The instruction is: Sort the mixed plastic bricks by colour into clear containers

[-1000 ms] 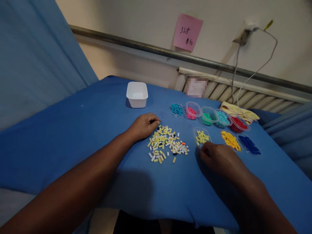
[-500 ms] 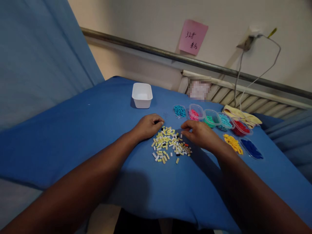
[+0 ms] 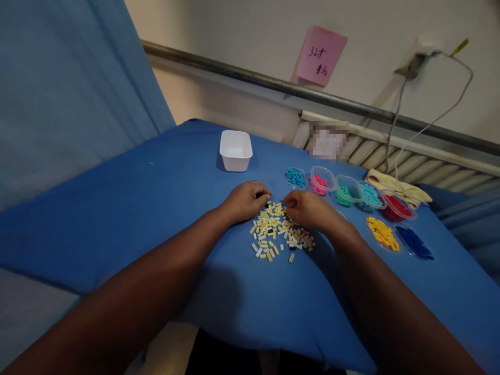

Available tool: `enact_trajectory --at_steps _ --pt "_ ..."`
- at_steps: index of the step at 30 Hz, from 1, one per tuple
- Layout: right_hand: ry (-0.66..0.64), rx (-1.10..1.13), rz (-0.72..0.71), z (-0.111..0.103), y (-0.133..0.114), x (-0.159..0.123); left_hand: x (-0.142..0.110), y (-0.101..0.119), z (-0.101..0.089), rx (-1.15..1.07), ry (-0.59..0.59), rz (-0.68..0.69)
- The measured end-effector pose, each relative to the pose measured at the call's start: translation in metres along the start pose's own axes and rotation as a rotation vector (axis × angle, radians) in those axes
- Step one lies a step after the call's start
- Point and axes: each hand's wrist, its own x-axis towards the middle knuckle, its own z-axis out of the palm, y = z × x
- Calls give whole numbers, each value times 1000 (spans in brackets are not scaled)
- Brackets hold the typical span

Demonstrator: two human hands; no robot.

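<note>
A loose pile of small toy bricks (image 3: 269, 226), mostly pale yellow, white and tan with a few dark ones, lies on the blue cloth. At its far left edge rests my left hand (image 3: 249, 201), fingers curled and thumb against the forefinger. What that pinch holds, if anything, is too small to make out. Over the far right part of the pile, my right hand (image 3: 307, 208) has its fingertips drawn together and pointing down-left. Its fingertips partly cover the bricks, and I cannot tell what is between them. A small orange-red brick (image 3: 306, 233) lies below the right hand.
A white tub (image 3: 236, 161) stands beyond my left hand. Clear containers at the right hold teal (image 3: 295, 178), pink (image 3: 319, 183), green (image 3: 344, 195), light-blue (image 3: 369, 196), red (image 3: 396, 207), yellow (image 3: 383, 233) and dark-blue pieces (image 3: 414, 241). A yellow cloth (image 3: 398, 188) lies behind them.
My right hand has moved left over the pile, closer to my left hand, and its fingers have closed together. The left hand keeps its place by the pile. The whole view has shifted slightly.
</note>
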Motion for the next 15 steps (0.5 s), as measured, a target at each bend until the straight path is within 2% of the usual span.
enact_trajectory --at_steps 15 --pt "15 -73 24 9 -13 3 1 1 -1 -5 -7 12"
